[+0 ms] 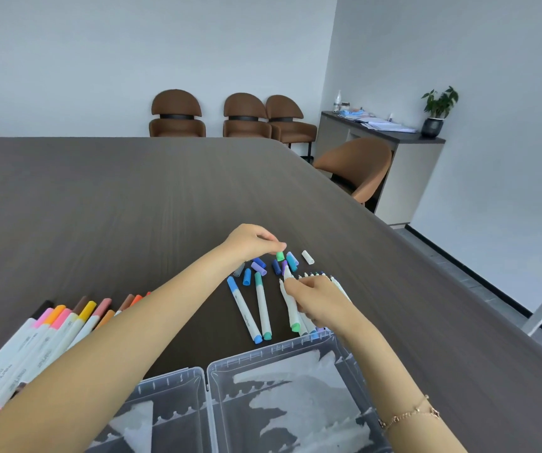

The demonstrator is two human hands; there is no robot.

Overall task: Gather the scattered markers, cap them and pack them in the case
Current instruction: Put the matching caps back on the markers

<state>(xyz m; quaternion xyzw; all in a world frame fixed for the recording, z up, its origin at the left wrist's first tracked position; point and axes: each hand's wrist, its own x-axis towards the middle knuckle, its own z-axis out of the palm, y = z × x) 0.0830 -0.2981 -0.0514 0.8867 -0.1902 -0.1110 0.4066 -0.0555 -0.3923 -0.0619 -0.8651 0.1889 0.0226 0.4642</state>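
Head view, only cam. Left hand (252, 240) sits just above frame centre, fingers curled, thumb and fingertips pinching a green cap (279, 256) over the loose caps (263, 268), a pile of blue, purple and teal ones on the dark table (132, 207). One white cap (308, 257) lies just right of the pile, apart from it.

Right hand (322, 304), right of centre and lower, fingers wrapped round an uncapped white marker (290, 302), bare tip pointing up toward the green cap, green end down. Tip and cap near, not touching.

More uncapped markers (315, 274) fan out behind the right hand, mostly hidden by it. Two capped markers (253, 308), blue-ended and teal-ended, lie side by side just left of the right hand.

Clear plastic case (263, 397) open at bottom centre, both halves flat; no markers visible in its compartments. Warm-colour capped markers (54, 328) in a row at lower left, partly under the left forearm.

Bracelet (407, 411) on right wrist, lower right. Brown chairs (230, 116) along the back wall, cabinet (393, 152) with potted plant (438, 109) at upper right.
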